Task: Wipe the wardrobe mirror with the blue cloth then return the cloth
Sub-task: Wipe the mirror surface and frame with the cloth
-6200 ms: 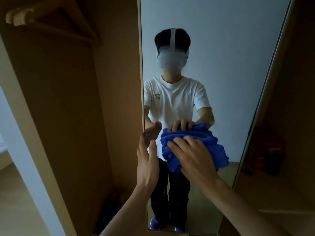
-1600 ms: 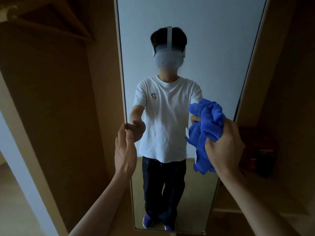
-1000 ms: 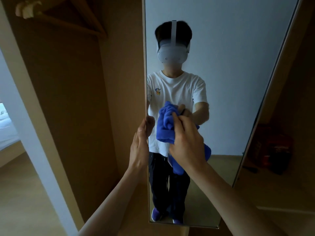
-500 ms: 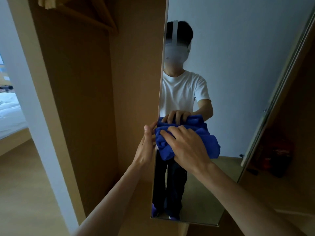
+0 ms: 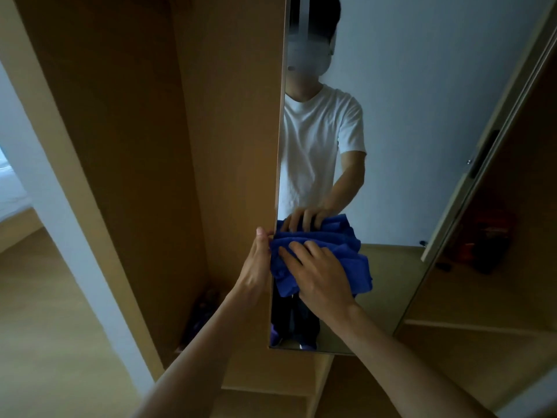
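The tall wardrobe mirror (image 5: pixel 422 116) hangs on an open wooden door and reflects a person in a white shirt. My right hand (image 5: pixel 319 276) presses a bunched blue cloth (image 5: pixel 358 263) flat against the lower left part of the glass. My left hand (image 5: pixel 256 260) grips the mirror's left edge at the same height, fingers curled round the door edge. The cloth's reflection shows just above it.
The open wardrobe compartment (image 5: pixel 144 146) of light wood lies to the left, with dark items (image 5: pixel 205 309) on its floor. A wooden shelf (image 5: pixel 482 297) and dark red objects (image 5: pixel 488 242) are at the right. Wooden flooring (image 5: pixel 45 327) spreads at lower left.
The view has swung left and down, so the mirror sits further right. My right hand and the cloth stay low on the glass near the left edge. My left hand keeps holding the edge.
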A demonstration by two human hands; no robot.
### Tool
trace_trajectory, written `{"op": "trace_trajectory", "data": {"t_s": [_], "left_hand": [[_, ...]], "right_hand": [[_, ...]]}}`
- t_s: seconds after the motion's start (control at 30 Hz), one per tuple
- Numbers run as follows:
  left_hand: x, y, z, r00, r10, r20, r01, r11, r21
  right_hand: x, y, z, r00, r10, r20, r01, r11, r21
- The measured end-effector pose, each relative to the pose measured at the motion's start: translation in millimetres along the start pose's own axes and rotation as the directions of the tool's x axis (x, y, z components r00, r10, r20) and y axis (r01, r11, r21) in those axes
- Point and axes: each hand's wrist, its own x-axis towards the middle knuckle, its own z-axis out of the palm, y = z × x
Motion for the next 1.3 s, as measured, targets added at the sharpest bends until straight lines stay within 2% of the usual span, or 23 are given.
{"op": "trace_trajectory", "data": {"t_s": [0.13, 0.4, 0.8, 0.87, 1.13, 1.3], "left_hand": [[-2, 1, -1, 1.0, 0.002, -0.011, -0.001, 0.998, 0.065], [-12, -3, -1, 1.0, 0.011, 0.016, -0.013, 0.991, 0.136], [-8, -13, 6, 0.995, -0.026, -0.093, 0.037, 0.992, 0.119], [-8, -14, 7, 0.994, -0.013, -0.108, 0.026, 0.992, 0.126], [-9, -13, 23, 0.989, 0.034, -0.144, 0.007, 0.96, 0.279], [-12, -21, 34, 0.981, 0.084, -0.173, -0.033, 0.961, 0.276]], "right_hand": [[0, 1, -3, 1.0, -0.016, -0.016, 0.016, 1.0, -0.008], [34, 27, -48, 0.979, 0.05, -0.199, -0.038, 0.997, 0.062], [-17, 16, 12, 0.998, -0.019, -0.057, 0.022, 0.998, 0.057], [-14, 20, 5, 0.997, -0.014, -0.081, 0.02, 0.997, 0.07], [15, 72, -61, 0.943, 0.094, -0.32, -0.062, 0.992, 0.107], [0, 71, -38, 0.965, 0.022, -0.262, -0.013, 0.999, 0.035]]}}
